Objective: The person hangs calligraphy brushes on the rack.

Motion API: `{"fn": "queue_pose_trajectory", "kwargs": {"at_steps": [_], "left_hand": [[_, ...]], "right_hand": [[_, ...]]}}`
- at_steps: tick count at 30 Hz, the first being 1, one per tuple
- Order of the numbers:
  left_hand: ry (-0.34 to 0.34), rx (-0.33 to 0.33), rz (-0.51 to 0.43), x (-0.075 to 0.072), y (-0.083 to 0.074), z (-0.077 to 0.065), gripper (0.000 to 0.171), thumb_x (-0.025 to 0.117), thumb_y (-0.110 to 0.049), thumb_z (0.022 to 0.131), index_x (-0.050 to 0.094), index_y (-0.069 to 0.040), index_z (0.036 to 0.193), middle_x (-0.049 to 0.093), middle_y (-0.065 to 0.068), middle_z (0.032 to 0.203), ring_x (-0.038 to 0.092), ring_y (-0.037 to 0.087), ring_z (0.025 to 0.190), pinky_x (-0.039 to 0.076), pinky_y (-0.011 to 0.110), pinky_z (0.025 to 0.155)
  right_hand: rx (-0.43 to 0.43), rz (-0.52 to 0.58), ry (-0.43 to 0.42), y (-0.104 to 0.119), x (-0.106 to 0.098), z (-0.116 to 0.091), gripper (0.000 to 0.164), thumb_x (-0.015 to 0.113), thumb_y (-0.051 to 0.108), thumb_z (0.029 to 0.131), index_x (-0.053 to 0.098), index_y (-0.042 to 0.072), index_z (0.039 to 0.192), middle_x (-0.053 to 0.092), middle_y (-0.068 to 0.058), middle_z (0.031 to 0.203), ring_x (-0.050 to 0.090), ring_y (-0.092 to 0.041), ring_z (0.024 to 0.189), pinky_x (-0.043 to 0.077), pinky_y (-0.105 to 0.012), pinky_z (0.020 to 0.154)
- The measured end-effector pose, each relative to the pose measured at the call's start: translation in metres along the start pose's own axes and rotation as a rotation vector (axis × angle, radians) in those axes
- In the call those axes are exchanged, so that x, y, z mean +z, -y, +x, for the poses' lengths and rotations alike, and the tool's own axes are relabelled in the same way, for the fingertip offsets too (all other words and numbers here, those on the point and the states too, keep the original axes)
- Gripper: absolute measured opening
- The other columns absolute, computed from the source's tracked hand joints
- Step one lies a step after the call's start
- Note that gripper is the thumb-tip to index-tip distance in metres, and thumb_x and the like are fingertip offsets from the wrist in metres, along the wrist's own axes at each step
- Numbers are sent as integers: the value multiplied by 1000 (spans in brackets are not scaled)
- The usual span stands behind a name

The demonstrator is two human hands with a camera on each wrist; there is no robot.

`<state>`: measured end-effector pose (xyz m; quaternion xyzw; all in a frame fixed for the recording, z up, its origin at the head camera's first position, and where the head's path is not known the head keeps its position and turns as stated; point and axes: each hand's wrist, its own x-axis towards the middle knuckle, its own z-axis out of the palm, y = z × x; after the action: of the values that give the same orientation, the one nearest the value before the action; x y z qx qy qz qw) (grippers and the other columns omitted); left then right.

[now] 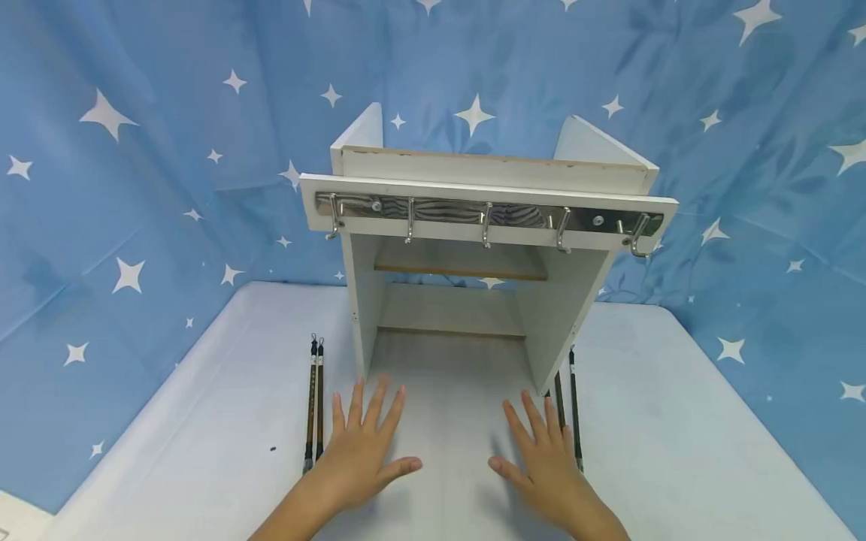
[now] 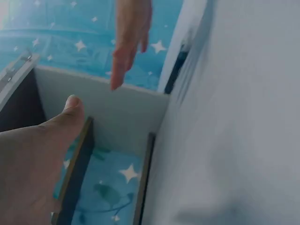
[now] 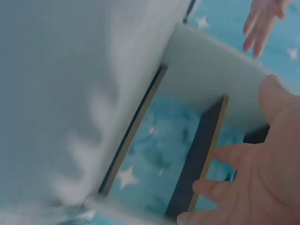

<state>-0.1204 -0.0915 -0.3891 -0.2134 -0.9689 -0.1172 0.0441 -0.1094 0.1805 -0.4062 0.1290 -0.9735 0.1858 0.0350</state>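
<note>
Both hands hover with fingers spread and hold nothing. The left hand (image 1: 361, 454) is before the lower left of a white shelf unit (image 1: 433, 349); my right hand (image 1: 544, 462) is before its lower right. Across the unit's upper front runs a board with a shiny metal hook rail (image 1: 446, 213) bearing several hooks. In the left wrist view, the left thumb (image 2: 65, 115) points up beside the shelf's side panel (image 2: 117, 112). The right wrist view has the right fingers (image 3: 213, 190) in front of the shelf boards (image 3: 199, 154), apparently without contact.
Two dark brushes (image 1: 316, 398) lie left of the unit. More dark brushes (image 1: 575, 409) lie at its right, partly hidden by the right hand. A small black speck (image 1: 274, 448) is on the white tabletop (image 1: 223, 421). Behind hangs a blue star-patterned curtain (image 1: 169, 180).
</note>
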Motion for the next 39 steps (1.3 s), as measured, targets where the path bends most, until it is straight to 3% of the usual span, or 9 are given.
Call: {"fn": "queue_pose_trajectory", "kwargs": {"at_steps": [4, 9, 12, 15, 17, 21, 27, 31, 39], "left_hand": [[-253, -51, -137, -8, 15, 19, 90, 47, -57, 86, 0, -11, 148, -11, 16, 152, -12, 44, 136, -3, 70, 102], [-617, -112, -513, -8, 31, 52, 93, 56, -42, 88, -10, -11, 146, -16, 10, 152, -15, 36, 138, 0, 67, 105], [-833, -174, -704, 2, 37, 77, 96, 60, -33, 86, -12, -9, 146, -13, 8, 153, -12, 28, 140, 3, 61, 109], [-1030, -256, -808, 19, 38, 94, 101, 65, -29, 83, -11, -5, 145, -10, 9, 153, -9, 23, 141, 2, 55, 112], [-1103, -309, -857, 32, 36, 99, 103, 67, -27, 81, -10, -4, 145, -9, 8, 153, -10, 21, 141, -2, 53, 113], [-1139, -375, -893, 51, 32, 100, 102, 68, -24, 80, -8, -6, 146, -7, 7, 154, -7, 20, 141, 0, 52, 113], [-1093, -424, -884, 70, 40, 96, 102, 69, -21, 79, -7, -7, 146, -5, 10, 153, -5, 22, 141, 7, 56, 112], [-1089, -387, -883, 76, 46, 98, 102, 70, -19, 79, -6, -6, 146, -4, 13, 152, -2, 26, 140, 18, 63, 105], [-1086, -320, -799, 79, 45, 107, 88, 64, -15, 83, 3, -7, 146, 12, 15, 150, 17, 35, 136, 23, 61, 105]], "right_hand": [[44, 51, -85, -25, -9, 2, 75, 56, 42, 88, 23, 5, 144, 14, -30, 146, 13, -57, 129, 22, -75, 91], [222, 89, -77, -55, -14, -4, 79, 54, 40, 90, 15, -3, 143, 17, -38, 139, 29, -60, 119, 36, -68, 86], [319, 118, -36, -65, -13, -7, 81, 51, 42, 90, 11, -3, 144, 19, -38, 138, 33, -58, 118, 39, -65, 86], [357, 137, -7, -69, -12, -5, 81, 51, 43, 90, 10, -1, 145, 22, -37, 137, 34, -56, 118, 40, -64, 86], [376, 141, 21, -71, -11, -4, 81, 50, 44, 90, 10, -1, 145, 23, -36, 137, 35, -56, 118, 41, -63, 86], [410, 145, 68, -72, -9, -3, 83, 50, 46, 89, 11, -2, 144, 26, -37, 134, 39, -54, 115, 44, -61, 82], [449, 169, 60, -72, -5, -3, 83, 51, 47, 88, 14, -2, 144, 29, -36, 133, 47, -49, 110, 48, -56, 78], [469, 176, 55, -71, -4, -1, 81, 52, 44, 88, 14, 0, 144, 30, -35, 133, 48, -48, 109, 49, -56, 77], [466, 108, 66, -80, -7, 1, 79, 55, 41, 88, 17, -2, 143, 36, -39, 125, 51, -51, 103, 49, -57, 75]]}}
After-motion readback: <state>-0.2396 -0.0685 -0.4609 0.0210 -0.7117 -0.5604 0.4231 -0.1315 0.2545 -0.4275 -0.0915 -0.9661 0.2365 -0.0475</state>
